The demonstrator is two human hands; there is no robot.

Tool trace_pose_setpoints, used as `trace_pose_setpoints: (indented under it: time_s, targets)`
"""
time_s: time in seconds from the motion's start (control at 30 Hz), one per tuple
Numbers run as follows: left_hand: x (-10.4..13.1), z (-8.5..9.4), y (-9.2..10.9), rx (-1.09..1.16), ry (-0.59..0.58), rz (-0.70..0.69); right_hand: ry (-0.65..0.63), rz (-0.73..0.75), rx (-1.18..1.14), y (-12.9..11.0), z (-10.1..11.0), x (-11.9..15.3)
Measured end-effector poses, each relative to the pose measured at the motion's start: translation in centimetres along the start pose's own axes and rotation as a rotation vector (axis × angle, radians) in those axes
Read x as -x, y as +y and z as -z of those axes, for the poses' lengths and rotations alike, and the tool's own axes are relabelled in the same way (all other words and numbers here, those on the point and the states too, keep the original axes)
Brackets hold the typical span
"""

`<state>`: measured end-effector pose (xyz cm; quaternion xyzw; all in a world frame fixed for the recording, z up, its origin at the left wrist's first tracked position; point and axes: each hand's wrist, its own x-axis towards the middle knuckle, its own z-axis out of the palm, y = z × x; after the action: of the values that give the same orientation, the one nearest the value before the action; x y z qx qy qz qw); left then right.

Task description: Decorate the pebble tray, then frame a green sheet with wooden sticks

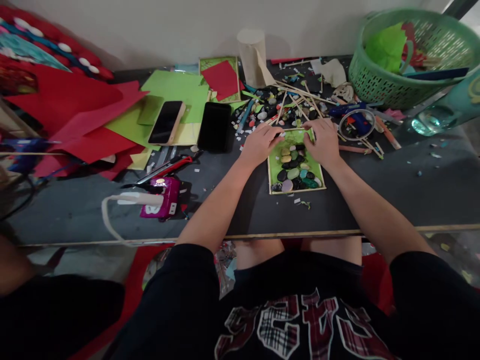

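Observation:
A small green panel [276,165], framed with thin pale sticks, lies on the dark table in front of me. Smooth pebbles [293,174] in black, green, white and tan cover its lower and middle parts. My left hand [261,142] is closed at the panel's upper left corner, thumb and fingertips close together on the frame. At the upper right corner my right hand [323,141] grips the frame, its thumb inside over the green sheet and its fingers curled at the far edge. Both hands partly hide the top corners.
Loose sticks [296,95] and pebbles clutter the area behind the panel. To the right are a tape ring [357,124], a glue gun [350,109] and a green basket [397,82]. Two phones [214,126], coloured paper [90,120] and a purple power adapter [170,197] lie left.

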<state>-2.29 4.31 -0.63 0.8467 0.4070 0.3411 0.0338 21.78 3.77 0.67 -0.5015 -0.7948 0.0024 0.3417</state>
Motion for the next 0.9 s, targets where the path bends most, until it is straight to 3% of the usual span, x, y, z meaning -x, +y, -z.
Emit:
trace_pose_setpoints:
  time_s: [0.47,0.7,0.9]
  targets:
    - [-0.5,-0.1,-0.9,-0.020,-0.067,-0.076,-0.077,0.017,0.037,-0.7,0.3,-0.2]
    - [-0.6,-0.5,-1.4,0.127,-0.033,0.073,-0.037,0.039,-0.005,-0.7,-0.2,-0.1]
    - [-0.6,-1.0,0.1,0.412,0.070,0.172,0.006,0.084,-0.226,-1.0,-0.3,0.0]
